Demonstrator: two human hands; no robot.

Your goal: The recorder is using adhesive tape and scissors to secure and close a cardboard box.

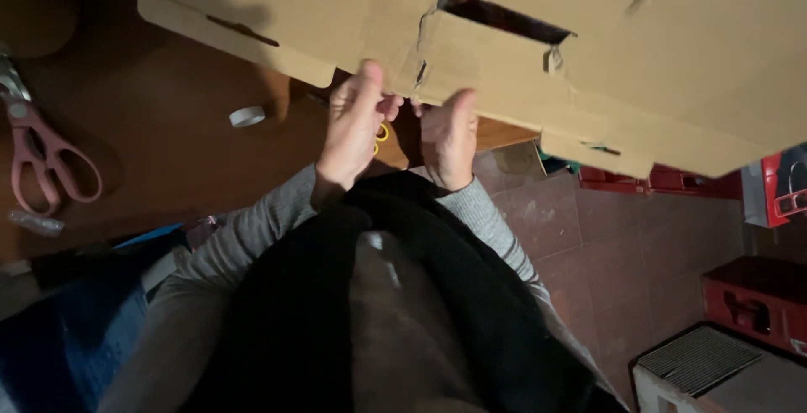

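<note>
Overhead, head view only: a large flattened cardboard box [521, 52] spans the top of the frame, tilted, with a torn slot near its middle. Left hand [353, 127] and right hand [450, 136] are raised side by side at the box's lower edge, fingertips touching the cardboard. Left fingers curled, thumb up against the flap; a small yellow ring-shaped item [382, 134] shows between the hands, close against the left palm. Whether it is gripped, cannot tell. Right fingers bent toward the edge, thumb extended; firm hold on the cardboard not discernible. Grey sleeves, dark garment below. Brown table [151, 127] at left carries pink-handled scissors [46, 161] and a tape roll [247, 116], well apart from the hands. Red crates [761, 295] stand on the tiled floor at right.
</note>
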